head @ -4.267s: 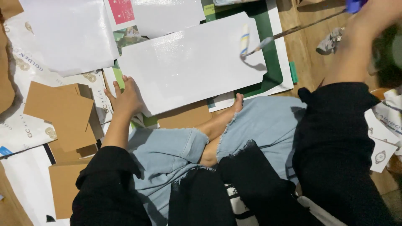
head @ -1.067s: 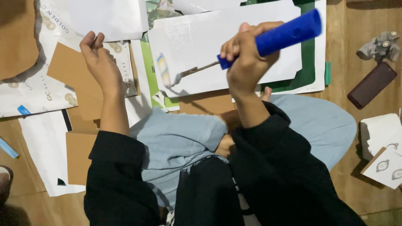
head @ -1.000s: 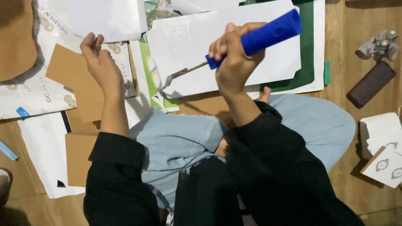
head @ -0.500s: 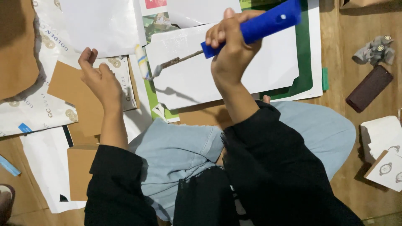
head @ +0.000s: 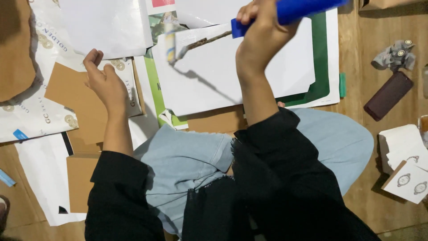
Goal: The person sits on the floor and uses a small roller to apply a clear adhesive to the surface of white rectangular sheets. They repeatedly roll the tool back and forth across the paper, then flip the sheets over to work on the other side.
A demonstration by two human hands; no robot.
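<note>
wooden floor point(head: 356, 49) (strewn) bears paper sheets point(head: 40, 178), cardboard point(head: 80, 178).

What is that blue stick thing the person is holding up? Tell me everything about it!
It is a brush-like tool with a thick, bright blue handle that looks like plastic, a thin dark, stained metal-looking stem, and a pale whitish tip, too blurred to make out well. The right hand grips the blue handle in a closed fist. The tool is lifted in the air, its tip pointing left and slightly down over a big white sheet, not touching it; its shadow falls on the sheet. The handle's far end runs out of view.
</note>
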